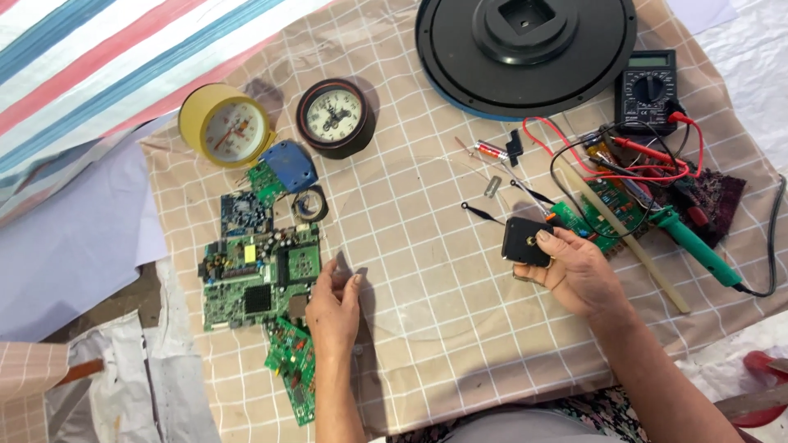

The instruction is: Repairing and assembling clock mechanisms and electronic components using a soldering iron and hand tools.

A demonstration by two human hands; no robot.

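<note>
My right hand (574,275) holds a small black square clock movement (525,242) above the checked cloth (427,361), thumb on its face. My left hand (332,303) rests near the cloth's front edge, its fingertips pinching the left rim of a clear round cover (427,246) that lies flat on the cloth. A black clock hand (483,214) lies just left of the movement. The large black round clock back (525,53) lies face down at the far edge.
Green circuit boards (258,279) lie left of my left hand. Behind them stand a yellow alarm clock (226,125) and a dark round clock (332,115). At the right are a multimeter (648,86) with red and black leads, a green soldering iron (698,242) and a wooden stick (632,246).
</note>
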